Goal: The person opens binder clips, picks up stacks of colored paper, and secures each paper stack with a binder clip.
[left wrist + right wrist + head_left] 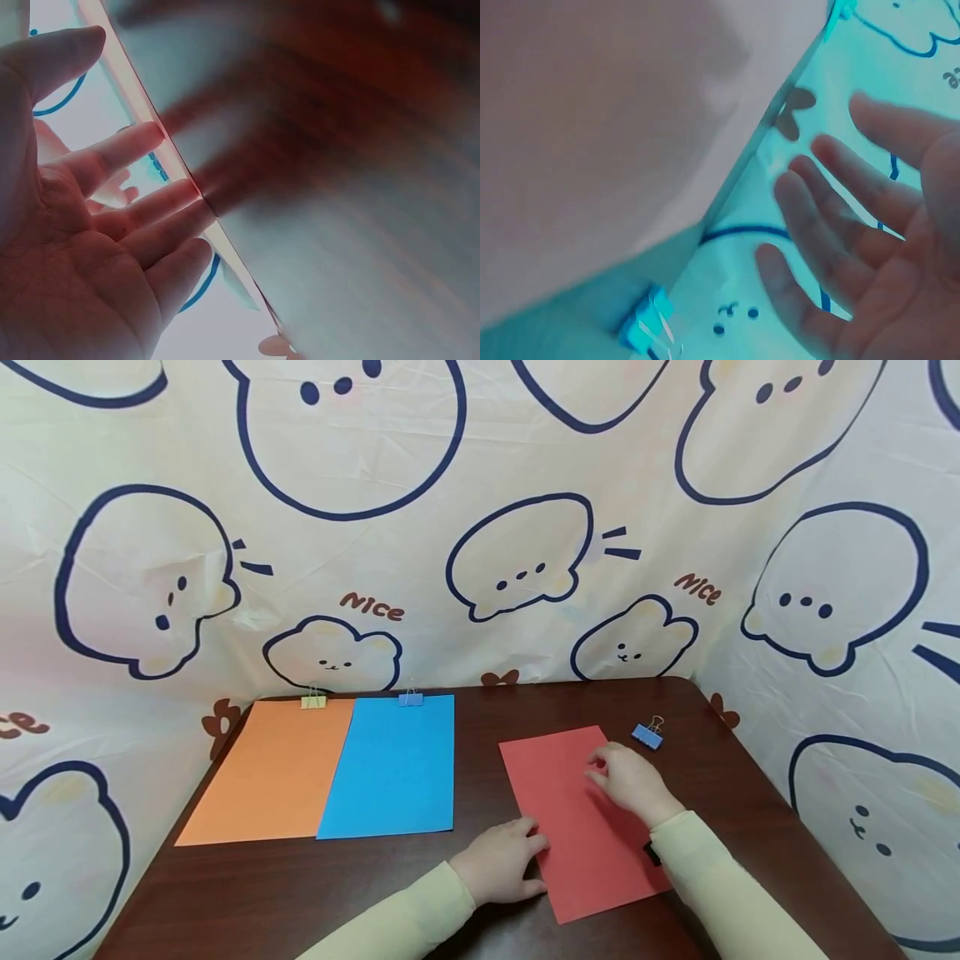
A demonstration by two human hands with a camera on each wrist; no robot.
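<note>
Setting: cloth-screened nook with desk stationery; wider room type indeterminable. Cartoon-printed cloth (510, 460), lettered "Nice", hangs beyond the far edge and both side edges of a dark wood-grain surface (476, 760) bearing coloured paper sheets (386, 768) and binder clips (647, 737).

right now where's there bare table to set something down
Bare table lies between the blue sheet and red sheet, and nearer than the orange sheet. Crowded: the red sheet, with left grip at its edge, right grip over it.
</note>
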